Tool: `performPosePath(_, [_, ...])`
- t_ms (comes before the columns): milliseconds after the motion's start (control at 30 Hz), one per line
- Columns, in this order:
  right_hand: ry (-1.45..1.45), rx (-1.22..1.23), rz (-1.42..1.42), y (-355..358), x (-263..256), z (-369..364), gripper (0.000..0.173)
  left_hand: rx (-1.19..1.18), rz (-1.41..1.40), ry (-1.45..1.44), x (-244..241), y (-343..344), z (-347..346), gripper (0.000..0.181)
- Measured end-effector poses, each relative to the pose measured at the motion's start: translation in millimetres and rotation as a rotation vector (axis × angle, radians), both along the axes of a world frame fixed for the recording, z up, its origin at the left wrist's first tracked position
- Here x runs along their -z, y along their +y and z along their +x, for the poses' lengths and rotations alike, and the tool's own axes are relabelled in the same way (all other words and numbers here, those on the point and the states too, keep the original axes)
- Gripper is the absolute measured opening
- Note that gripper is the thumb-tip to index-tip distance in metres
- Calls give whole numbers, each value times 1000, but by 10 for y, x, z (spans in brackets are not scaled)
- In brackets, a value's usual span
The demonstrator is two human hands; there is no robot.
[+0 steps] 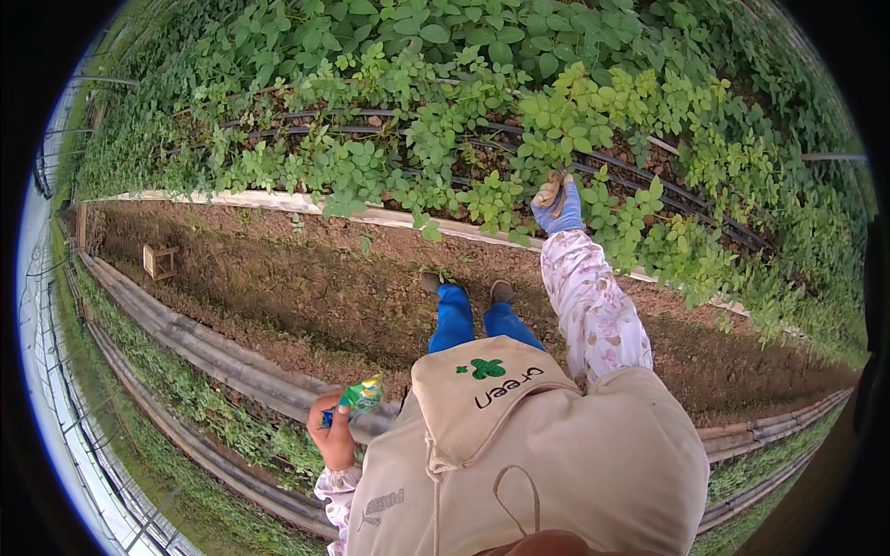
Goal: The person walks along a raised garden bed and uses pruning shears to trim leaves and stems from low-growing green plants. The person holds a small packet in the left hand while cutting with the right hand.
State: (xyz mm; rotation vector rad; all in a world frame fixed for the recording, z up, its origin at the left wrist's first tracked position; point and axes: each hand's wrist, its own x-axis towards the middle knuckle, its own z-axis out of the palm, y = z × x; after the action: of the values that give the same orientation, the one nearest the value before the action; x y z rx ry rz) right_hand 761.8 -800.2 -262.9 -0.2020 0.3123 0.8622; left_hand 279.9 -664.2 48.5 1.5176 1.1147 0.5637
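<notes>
My left hand [332,432], bare, holds a crumpled green, yellow and blue plastic packet [363,395] beside my body at the lower left. A blue and beige work glove covers my right hand [557,203], which reaches out over the edge of the plant bed. Its fingers are curled among the leaves of a light-green bushy plant [562,125]. Whether a stem or something small is between those fingertips, I cannot tell. Black drip irrigation hoses [626,170] run through the bed close to this hand.
A pale board edging [264,201] borders the bed. My feet stand on a bare soil path [278,278], where a small wooden stool [160,261] sits at the far left. Behind me are grey edging boards [208,354] and another planted row [229,424]. Denser foliage [445,28] grows beyond.
</notes>
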Motion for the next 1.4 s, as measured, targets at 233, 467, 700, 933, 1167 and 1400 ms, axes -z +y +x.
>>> performPosePath(233, [149,138,-127,-147,-775,-124,53,2,-12,8,23,70,73,11])
performPosePath(467, [71,-235,-261,322,-752,-596,49,16,-39,-18,-22,109,158,11])
performPosePath(700, [247,-99,-415,489,-479,-398,54,10,5,24,-79,113,105,11])
performPosePath(933, [208,-63,-410,481,-387,-367,58,-21,-13,2,-68,148,62,10])
performPosePath(1167, [179,-78,-494,476,-380,-520,64,-15,-5,20,-86,191,73,10])
performPosePath(1400, [105,5,-351,379,140,-271,34,4,0,33,-87,237,75,10])
